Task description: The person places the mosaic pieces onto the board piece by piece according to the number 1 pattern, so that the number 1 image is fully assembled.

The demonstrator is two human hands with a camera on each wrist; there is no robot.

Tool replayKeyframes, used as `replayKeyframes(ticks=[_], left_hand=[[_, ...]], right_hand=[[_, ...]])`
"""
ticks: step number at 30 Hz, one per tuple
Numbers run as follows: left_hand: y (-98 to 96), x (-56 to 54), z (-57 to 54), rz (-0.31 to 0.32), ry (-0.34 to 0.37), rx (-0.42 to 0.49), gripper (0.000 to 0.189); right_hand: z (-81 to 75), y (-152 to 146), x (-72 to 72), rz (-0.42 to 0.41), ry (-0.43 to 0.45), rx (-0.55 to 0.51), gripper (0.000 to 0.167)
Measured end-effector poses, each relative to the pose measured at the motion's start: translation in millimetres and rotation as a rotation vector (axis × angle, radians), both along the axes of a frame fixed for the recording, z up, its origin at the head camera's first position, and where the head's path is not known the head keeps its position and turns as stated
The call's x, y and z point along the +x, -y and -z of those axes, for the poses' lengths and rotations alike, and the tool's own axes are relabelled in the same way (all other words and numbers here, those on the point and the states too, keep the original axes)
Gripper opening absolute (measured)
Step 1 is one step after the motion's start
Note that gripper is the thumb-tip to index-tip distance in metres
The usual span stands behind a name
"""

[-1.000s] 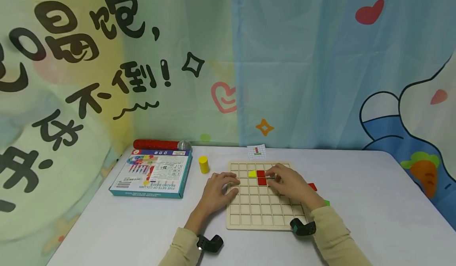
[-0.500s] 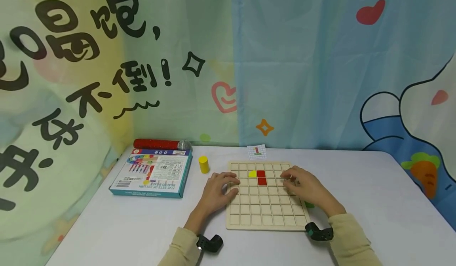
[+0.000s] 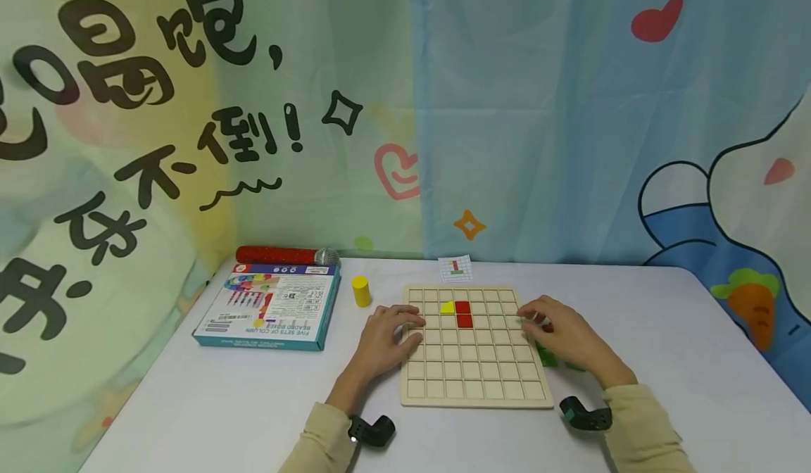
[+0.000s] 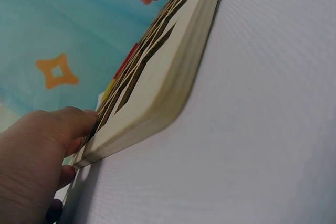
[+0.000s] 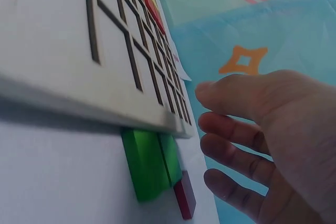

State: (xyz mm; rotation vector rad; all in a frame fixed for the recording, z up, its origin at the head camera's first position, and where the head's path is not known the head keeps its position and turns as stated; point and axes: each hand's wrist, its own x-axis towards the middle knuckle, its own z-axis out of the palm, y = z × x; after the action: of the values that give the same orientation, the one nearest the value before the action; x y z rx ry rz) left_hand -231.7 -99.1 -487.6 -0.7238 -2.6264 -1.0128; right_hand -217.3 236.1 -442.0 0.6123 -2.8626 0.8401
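Note:
A pale wooden grid board (image 3: 475, 392) lies on the table. One yellow tile (image 3: 447, 307) and two red tiles (image 3: 464, 321) sit in its upper cells. My left hand (image 3: 383, 343) rests along the board's left edge, fingertips touching it; the left wrist view shows the thumb (image 4: 79, 121) over the rim. Beside the right edge, my right hand (image 3: 564, 332) has loosely bent fingers and nothing between them. Green blocks (image 5: 149, 163) and a dark red block (image 5: 185, 195) lie on the table by that edge, partly hidden by the right hand in the head view.
A small printed grid card (image 3: 455, 269) lies behind the board. To the left stand a yellow cylinder (image 3: 361, 291) and a flat toy box (image 3: 269, 311), with a red microphone (image 3: 279, 255) behind the box. A printed curtain (image 3: 538, 121) hangs at the table's back edge.
My right hand has moved right, from beside the red tiles to the board's right edge. The left hand and the tiles stay in place.

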Motion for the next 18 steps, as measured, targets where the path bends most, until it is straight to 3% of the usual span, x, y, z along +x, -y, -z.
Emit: replayKeyframes(ticks=[18], left_hand=[[0.7,-2.6,3.7,-0.004,0.020,-0.015,0.022]], right_hand=[[-1.2,-29,4.8,0.069,-0.002,0.036,0.020]])
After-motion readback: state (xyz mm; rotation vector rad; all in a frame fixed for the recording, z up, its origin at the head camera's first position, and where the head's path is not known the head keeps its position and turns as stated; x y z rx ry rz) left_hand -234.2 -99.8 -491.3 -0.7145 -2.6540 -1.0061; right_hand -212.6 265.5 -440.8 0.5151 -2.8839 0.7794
